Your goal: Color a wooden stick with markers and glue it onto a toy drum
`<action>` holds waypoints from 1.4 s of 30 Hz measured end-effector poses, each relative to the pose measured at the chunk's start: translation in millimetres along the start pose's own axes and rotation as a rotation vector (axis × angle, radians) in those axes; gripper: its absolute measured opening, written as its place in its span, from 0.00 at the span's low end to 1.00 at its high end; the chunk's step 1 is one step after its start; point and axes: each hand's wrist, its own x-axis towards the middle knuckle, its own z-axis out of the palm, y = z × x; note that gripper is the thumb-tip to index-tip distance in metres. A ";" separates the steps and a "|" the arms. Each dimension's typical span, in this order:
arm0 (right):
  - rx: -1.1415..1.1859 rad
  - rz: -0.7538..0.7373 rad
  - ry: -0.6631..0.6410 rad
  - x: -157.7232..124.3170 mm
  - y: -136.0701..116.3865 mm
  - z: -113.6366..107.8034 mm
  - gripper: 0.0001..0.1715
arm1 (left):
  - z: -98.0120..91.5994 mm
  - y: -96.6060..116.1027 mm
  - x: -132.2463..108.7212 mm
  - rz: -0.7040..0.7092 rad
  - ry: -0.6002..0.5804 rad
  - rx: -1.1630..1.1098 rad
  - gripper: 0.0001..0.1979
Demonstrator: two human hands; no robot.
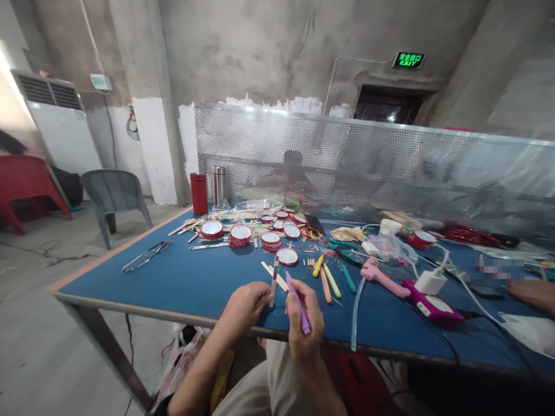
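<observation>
My left hand (246,306) is closed on a wooden craft stick (273,281) that stands nearly upright over the near edge of the blue table (173,277). My right hand (304,322) grips a purple marker (299,303), its tip pointing up towards the stick. Both hands hover just above the table edge, close together. More plain wooden sticks (277,277) lie flat right behind them.
Several red-rimmed round lids (240,234), coloured markers (332,280), pink glue guns (381,276), scissors (147,254), a white charger with cables (430,281) and two flasks (199,193) sit on the table. Another person's hand (533,293) rests at right. A perforated metal screen (368,162) stands behind; grey chair (115,196) at left.
</observation>
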 end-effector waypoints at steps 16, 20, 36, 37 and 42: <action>-0.115 -0.176 -0.072 -4.1 -4.4 -4.2 0.05 | 0.1 -0.4 1.6 0.002 0.010 -0.003 0.13; -0.116 -0.182 -0.124 -2.4 -4.5 -3.7 0.05 | 0.4 -0.3 0.6 -0.007 0.000 -0.013 0.13; -0.200 -0.161 -0.015 -6.3 -6.6 -3.5 0.05 | 0.0 0.3 0.9 0.016 0.013 -0.013 0.14; -0.203 -0.155 -0.036 -6.3 -7.5 -3.9 0.05 | -0.2 0.7 0.8 0.013 0.013 -0.017 0.14; -0.213 -0.124 0.004 -7.3 -8.9 -4.1 0.05 | -1.9 2.8 0.2 0.003 0.007 -0.026 0.13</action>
